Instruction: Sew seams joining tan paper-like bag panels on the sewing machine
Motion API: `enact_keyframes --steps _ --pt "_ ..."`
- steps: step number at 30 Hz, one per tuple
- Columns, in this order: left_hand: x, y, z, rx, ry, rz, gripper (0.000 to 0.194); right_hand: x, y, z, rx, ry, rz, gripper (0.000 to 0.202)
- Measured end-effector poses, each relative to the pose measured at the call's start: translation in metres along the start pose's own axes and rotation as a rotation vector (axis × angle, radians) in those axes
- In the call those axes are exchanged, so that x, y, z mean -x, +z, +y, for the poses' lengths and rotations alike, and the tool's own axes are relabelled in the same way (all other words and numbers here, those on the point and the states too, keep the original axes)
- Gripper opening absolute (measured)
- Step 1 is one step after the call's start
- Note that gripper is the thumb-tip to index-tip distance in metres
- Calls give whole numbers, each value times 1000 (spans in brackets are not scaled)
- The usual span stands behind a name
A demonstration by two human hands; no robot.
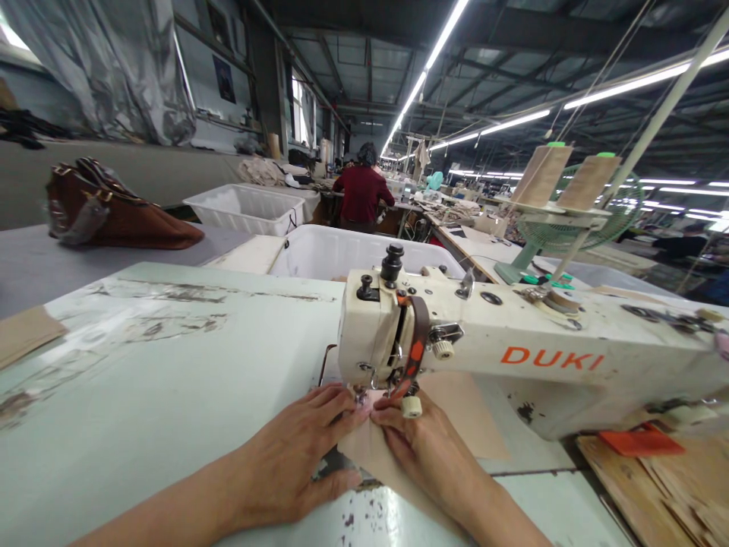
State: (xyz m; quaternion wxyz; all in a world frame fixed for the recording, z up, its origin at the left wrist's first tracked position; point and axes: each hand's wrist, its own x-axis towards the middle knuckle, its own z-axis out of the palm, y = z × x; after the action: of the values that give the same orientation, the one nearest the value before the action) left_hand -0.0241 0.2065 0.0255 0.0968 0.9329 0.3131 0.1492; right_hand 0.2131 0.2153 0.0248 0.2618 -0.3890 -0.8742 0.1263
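A white sewing machine [478, 334] lettered DUKI stands across the pale green table. Under its presser foot [361, 395] lies a beige fabric piece [364, 448], running toward me between my hands. My left hand [296, 448] rests left of the foot, fingers stretched out close to it with the tips at the fabric's edge, the thumb spread apart. On the right, my right hand [421, 441] has bent fingers closed on the fabric just beside the foot. The needle is too small to make out. More beige fabric [467, 414] lies beneath the machine's arm.
Behind the machine stands a white plastic bin [324, 247]; another bin [244, 209] is farther left. A brown handbag [119, 209] sits at left. Thread cones [541, 173] and a green fan [604, 220] rise at right. A person in dark red [363, 194] sits ahead.
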Motion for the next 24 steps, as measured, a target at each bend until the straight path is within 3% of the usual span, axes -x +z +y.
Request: enact_keyframes --steps 19,24 --pt "-3 4 5 -15 -30 9 60 2 3 0 20 -7 -70 30" --pt "-2 3 5 -35 -30 0 58 -9 -17 16 269 190 33 19"
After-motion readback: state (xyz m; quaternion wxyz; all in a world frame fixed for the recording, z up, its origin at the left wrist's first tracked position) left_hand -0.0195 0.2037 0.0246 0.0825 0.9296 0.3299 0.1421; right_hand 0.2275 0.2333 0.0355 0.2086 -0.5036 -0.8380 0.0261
